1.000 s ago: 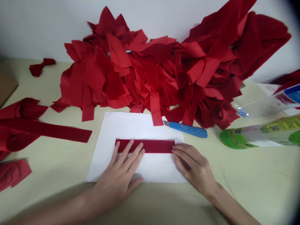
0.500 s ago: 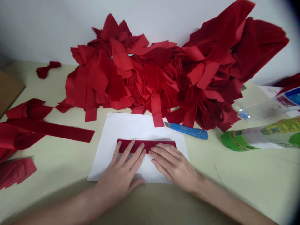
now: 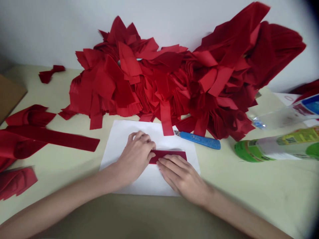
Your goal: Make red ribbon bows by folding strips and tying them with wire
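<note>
A short dark red velvet ribbon strip (image 3: 169, 154) lies on a white sheet of paper (image 3: 149, 186), along a ruled line. My right hand (image 3: 183, 172) rests flat on the strip's right part, fingers stretched and close together, gripping nothing. Over its left part, my left hand (image 3: 137, 154) is closed, with fingers curled past the strip's upper edge and the thumb near its middle. The hand hides the strip's left end, so what its fingertips hold, if anything, cannot be seen. A blue utility knife (image 3: 199, 140) lies beyond the right hand, its tip on the paper.
A large heap of red ribbon pieces (image 3: 154, 83) fills the back of the table against the wall. Longer ribbon (image 3: 54, 137) lies at left, near a cardboard box (image 3: 11, 94). At right lie a green-capped bottle (image 3: 269, 146) and a clear bottle (image 3: 281, 116).
My left hand has gone from lying flat with spread fingers on the strip to curled fingers, and has shifted slightly forward. The right hand stays on the strip.
</note>
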A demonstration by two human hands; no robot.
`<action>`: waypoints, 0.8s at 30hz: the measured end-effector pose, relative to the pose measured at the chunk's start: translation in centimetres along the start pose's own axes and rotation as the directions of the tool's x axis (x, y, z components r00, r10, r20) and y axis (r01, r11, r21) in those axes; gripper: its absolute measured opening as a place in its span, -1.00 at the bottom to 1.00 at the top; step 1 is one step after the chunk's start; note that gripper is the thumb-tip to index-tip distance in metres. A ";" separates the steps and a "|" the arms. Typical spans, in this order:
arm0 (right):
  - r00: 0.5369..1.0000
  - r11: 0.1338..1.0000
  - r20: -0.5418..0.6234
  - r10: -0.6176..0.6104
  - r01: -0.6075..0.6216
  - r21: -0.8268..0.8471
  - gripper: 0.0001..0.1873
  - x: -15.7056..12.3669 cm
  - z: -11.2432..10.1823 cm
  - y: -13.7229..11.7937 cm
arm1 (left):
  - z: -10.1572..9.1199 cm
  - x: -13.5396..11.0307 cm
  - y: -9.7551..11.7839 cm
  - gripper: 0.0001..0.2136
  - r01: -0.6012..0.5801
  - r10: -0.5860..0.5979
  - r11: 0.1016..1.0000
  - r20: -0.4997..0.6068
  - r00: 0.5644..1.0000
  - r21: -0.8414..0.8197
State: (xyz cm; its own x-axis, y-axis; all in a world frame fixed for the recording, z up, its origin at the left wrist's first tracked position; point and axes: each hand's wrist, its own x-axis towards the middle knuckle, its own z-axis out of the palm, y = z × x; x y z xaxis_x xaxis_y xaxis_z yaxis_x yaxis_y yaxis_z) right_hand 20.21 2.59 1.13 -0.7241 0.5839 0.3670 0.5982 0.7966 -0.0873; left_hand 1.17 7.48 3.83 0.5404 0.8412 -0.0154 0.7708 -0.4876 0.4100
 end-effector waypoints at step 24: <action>0.910 0.833 0.224 0.350 -0.411 0.370 -0.87 4.4 -1.2 2.6 | 1.9 -1.8 -0.1 -0.84 -0.113 0.110 0.993 -0.158 0.981 -0.013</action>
State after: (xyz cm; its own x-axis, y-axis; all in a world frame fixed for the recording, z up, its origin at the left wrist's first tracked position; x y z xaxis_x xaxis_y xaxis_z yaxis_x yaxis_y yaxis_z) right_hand 18.99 7.09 3.67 -0.5265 0.8448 0.0957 0.6690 0.4811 -0.5666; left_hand 0.79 5.60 2.06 0.5616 0.8089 0.1741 0.7000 -0.5766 0.4213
